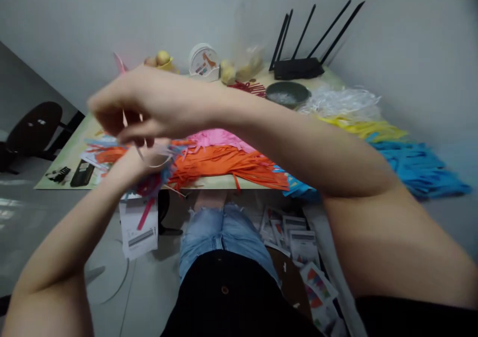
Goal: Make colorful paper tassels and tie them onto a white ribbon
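Note:
My right hand [134,100] reaches across to the left, above my left hand, fingers bent and pinched on a thin white cord [151,166]. The cord loops down towards a bundle of coloured strips [151,183], blue, red and pink, with one pink strip hanging lower. Partly hidden behind the right hand and blurred, my left hand [159,150] appears closed around this bundle. Just right of the hands, orange strips [227,163] lie along the table's front edge, with pink strips [220,139] behind them.
Blue strips [421,168], yellow strips [369,128] and clear strips [343,103] lie on the table's right. A dark green bowl [287,93] and a black router [298,68] stand behind. Printed packets [298,237] sit below the table; a dark chair [33,130] stands left.

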`<act>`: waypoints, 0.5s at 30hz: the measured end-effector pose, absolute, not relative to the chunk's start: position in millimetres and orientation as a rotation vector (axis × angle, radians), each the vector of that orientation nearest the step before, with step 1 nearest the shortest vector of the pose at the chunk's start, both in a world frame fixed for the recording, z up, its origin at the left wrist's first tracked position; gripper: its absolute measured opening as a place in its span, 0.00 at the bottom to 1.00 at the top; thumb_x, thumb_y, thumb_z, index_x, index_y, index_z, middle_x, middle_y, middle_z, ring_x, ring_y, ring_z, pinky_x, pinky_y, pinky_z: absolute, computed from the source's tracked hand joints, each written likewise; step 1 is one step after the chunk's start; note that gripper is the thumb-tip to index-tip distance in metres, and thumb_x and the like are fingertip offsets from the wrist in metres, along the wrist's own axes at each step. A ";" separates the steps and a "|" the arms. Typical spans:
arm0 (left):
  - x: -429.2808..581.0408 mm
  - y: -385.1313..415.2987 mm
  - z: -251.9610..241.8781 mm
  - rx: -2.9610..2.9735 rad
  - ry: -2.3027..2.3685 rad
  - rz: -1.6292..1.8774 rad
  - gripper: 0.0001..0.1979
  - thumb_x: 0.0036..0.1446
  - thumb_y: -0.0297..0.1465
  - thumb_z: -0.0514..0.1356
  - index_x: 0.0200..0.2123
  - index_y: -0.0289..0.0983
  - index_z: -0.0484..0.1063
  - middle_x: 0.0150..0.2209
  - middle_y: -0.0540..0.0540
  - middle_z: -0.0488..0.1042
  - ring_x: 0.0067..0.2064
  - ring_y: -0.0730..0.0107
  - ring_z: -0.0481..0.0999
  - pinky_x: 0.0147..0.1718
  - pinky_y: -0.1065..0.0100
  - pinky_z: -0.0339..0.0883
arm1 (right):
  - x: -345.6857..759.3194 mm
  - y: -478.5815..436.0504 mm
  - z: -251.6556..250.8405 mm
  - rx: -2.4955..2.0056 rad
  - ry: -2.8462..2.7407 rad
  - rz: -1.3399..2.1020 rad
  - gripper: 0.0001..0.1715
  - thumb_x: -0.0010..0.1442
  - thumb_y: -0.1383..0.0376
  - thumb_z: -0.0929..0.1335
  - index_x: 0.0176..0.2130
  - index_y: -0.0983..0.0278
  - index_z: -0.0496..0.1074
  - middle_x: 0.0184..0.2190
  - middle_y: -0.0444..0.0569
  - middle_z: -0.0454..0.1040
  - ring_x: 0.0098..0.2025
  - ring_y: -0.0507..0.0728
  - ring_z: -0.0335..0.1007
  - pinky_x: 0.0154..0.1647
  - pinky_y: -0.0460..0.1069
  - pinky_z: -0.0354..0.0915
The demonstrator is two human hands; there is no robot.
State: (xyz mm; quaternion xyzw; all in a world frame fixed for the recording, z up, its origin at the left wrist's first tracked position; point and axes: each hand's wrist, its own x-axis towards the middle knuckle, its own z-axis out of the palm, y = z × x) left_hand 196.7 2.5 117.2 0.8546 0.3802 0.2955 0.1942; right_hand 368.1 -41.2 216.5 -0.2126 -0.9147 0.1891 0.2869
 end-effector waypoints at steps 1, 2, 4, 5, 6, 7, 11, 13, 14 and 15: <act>203.4 -7.4 114.3 2.464 1.015 0.672 0.07 0.43 0.33 0.65 0.27 0.39 0.71 0.28 0.47 0.76 0.31 0.65 0.75 0.36 0.64 0.74 | 370.4 -29.1 210.6 -0.586 -2.356 0.566 0.11 0.61 0.78 0.67 0.30 0.67 0.64 0.26 0.34 0.63 0.30 0.42 0.67 0.34 0.38 0.66; 206.1 -16.6 113.5 2.522 0.970 0.538 0.06 0.43 0.31 0.64 0.28 0.39 0.71 0.27 0.47 0.75 0.30 0.65 0.74 0.35 0.64 0.73 | 378.0 -15.4 201.3 -0.634 -2.227 0.632 0.12 0.62 0.78 0.66 0.31 0.65 0.62 0.25 0.34 0.63 0.27 0.42 0.66 0.29 0.38 0.64; 201.7 -29.8 116.5 2.590 0.886 0.483 0.08 0.46 0.30 0.63 0.32 0.39 0.71 0.30 0.48 0.75 0.31 0.65 0.74 0.35 0.65 0.72 | 402.1 10.6 174.3 -0.758 -1.930 0.692 0.13 0.65 0.74 0.67 0.31 0.63 0.61 0.26 0.36 0.65 0.24 0.44 0.63 0.25 0.40 0.62; 196.6 -33.0 118.9 2.576 0.850 0.611 0.09 0.47 0.30 0.63 0.35 0.39 0.71 0.31 0.48 0.74 0.31 0.67 0.74 0.35 0.67 0.72 | 414.5 20.2 158.3 -0.779 -1.780 0.726 0.12 0.65 0.70 0.68 0.32 0.63 0.62 0.26 0.37 0.66 0.24 0.44 0.62 0.25 0.41 0.62; 191.0 -33.8 121.4 2.510 0.817 0.821 0.12 0.48 0.30 0.64 0.38 0.39 0.70 0.32 0.49 0.74 0.30 0.70 0.73 0.33 0.69 0.71 | 424.4 26.2 142.0 -0.781 -1.719 0.785 0.13 0.64 0.66 0.71 0.32 0.63 0.62 0.25 0.38 0.66 0.25 0.45 0.63 0.25 0.41 0.62; 185.8 -32.7 123.7 2.405 0.781 1.030 0.16 0.47 0.30 0.66 0.41 0.40 0.69 0.33 0.51 0.73 0.29 0.73 0.71 0.31 0.72 0.69 | 430.7 28.6 126.3 -0.752 -1.687 0.846 0.15 0.63 0.61 0.72 0.33 0.63 0.62 0.25 0.38 0.66 0.25 0.46 0.63 0.26 0.42 0.62; 176.5 -17.0 130.0 1.917 0.712 1.453 0.25 0.40 0.37 0.73 0.42 0.38 0.71 0.30 0.53 0.73 0.27 0.76 0.70 0.28 0.74 0.69 | 416.3 12.7 81.6 -0.610 -1.551 1.027 0.25 0.54 0.50 0.76 0.33 0.64 0.65 0.34 0.45 0.72 0.36 0.49 0.69 0.37 0.45 0.68; 175.8 -6.2 131.1 1.787 0.750 1.449 0.22 0.40 0.42 0.73 0.36 0.36 0.73 0.32 0.49 0.76 0.32 0.71 0.75 0.35 0.68 0.74 | 396.2 2.5 69.6 -0.560 -1.467 1.129 0.27 0.51 0.48 0.76 0.33 0.64 0.65 0.39 0.48 0.74 0.42 0.51 0.71 0.44 0.46 0.68; 174.7 -0.2 130.6 1.751 0.763 1.441 0.22 0.41 0.44 0.73 0.34 0.36 0.74 0.34 0.47 0.78 0.34 0.67 0.77 0.39 0.65 0.76 | 386.6 -0.7 64.5 -0.554 -1.437 1.184 0.26 0.52 0.49 0.76 0.33 0.64 0.65 0.40 0.48 0.75 0.43 0.52 0.71 0.46 0.46 0.69; 172.5 6.3 129.6 1.736 0.768 1.434 0.22 0.42 0.46 0.72 0.33 0.37 0.74 0.37 0.45 0.80 0.38 0.63 0.79 0.43 0.60 0.77 | 378.1 -2.7 59.4 -0.570 -1.427 1.231 0.24 0.54 0.49 0.75 0.35 0.64 0.65 0.39 0.47 0.75 0.43 0.52 0.72 0.47 0.47 0.69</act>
